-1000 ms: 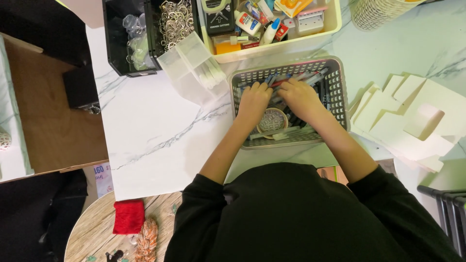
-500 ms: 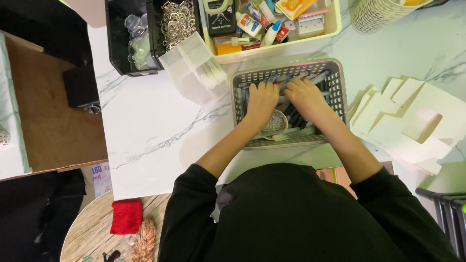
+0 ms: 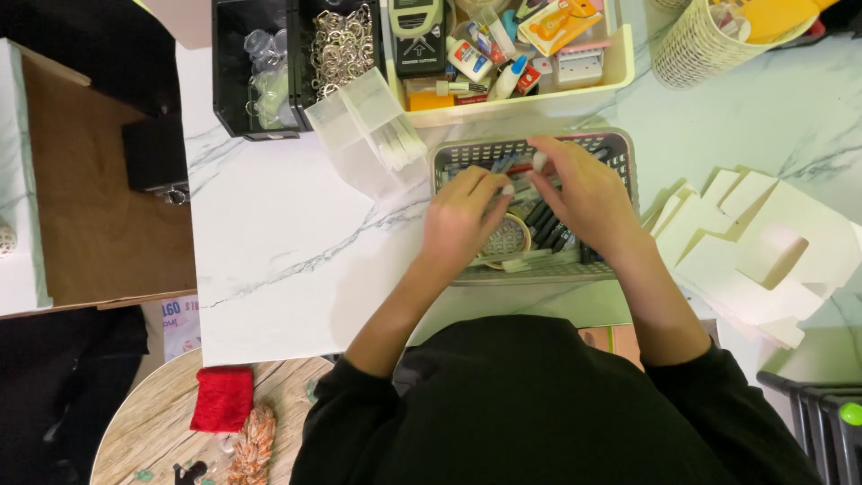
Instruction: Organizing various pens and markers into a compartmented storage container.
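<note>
Both of your hands are down inside the grey plastic mesh basket (image 3: pixel 620 153) that sits on the white marble-patterned table (image 3: pixel 269 251) straight in front of you. Your left hand (image 3: pixel 462 220) lies palm-down over the basket's left half, fingers curled and bunched together among the dark pens and markers (image 3: pixel 546 224); whether it actually pinches one of them you cannot tell from here. Just under its fingertips sits a round roll of tape (image 3: pixel 505 241). Your right hand (image 3: pixel 584 193) covers the basket's right half, fingers bent, its thumb and forefinger nipped together near the far rim on something small and pale that is too tiny to identify. The two hands nearly touch at the fingertips.

Behind the basket stands a cream rectangular tray (image 3: pixel 620 67) crowded with glue bottles and small stationery. To the left of that is a clear plastic box (image 3: pixel 364 135), tipped at an angle, and a black bin (image 3: pixel 229 72). Right of the basket lies a heap of flat white cardboard pieces (image 3: pixel 763 251).
</note>
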